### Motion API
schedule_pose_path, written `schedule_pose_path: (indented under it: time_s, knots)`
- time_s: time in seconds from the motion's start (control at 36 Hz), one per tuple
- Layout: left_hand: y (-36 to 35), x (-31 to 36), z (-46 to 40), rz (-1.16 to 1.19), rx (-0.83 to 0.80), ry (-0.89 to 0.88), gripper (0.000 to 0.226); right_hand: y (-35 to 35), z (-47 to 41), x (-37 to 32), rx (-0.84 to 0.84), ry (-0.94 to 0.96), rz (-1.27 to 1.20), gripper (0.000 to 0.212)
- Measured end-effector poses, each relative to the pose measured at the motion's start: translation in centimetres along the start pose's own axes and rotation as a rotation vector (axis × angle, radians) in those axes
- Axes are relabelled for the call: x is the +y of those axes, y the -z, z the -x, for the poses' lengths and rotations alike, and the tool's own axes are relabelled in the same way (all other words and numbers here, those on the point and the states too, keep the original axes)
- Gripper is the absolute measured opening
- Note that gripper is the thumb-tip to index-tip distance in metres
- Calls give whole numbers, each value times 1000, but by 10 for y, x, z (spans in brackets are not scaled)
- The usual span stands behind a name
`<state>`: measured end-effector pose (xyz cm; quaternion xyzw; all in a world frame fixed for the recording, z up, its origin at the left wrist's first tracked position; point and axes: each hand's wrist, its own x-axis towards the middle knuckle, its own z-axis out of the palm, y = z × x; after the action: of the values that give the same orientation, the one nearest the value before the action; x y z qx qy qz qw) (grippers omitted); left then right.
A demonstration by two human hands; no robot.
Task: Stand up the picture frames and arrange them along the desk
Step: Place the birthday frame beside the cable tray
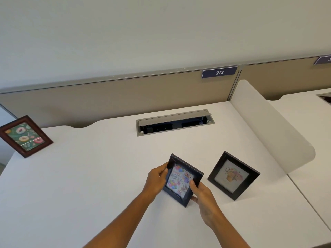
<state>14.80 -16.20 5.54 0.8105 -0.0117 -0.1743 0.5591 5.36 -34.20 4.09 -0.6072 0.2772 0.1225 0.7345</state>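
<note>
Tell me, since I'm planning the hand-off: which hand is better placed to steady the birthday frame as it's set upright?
Probably the right hand: its grip wraps the lower corner of the birthday frame nearest the desk. The left hand only pinches the left edge.

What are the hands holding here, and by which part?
Both hold the birthday picture frame: the left hand grips its left edge, the right hand its lower right corner.

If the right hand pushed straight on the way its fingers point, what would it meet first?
The right hand points up-left and already grips the birthday frame, so it meets that first. Beyond lies bare desk toward the cable hatch, though depth is hard to judge.
</note>
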Motion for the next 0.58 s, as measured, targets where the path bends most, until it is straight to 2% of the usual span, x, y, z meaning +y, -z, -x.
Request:
schedule_pose_path:
  time_s: [0.31,0.58]
  knots:
    - [35,-5,15,60,129,22,37,-28,-6,-17,-72,28,140,50]
    - [91,-23,20,64,293,78,35,-87,-22,-44,-179,32,210,40]
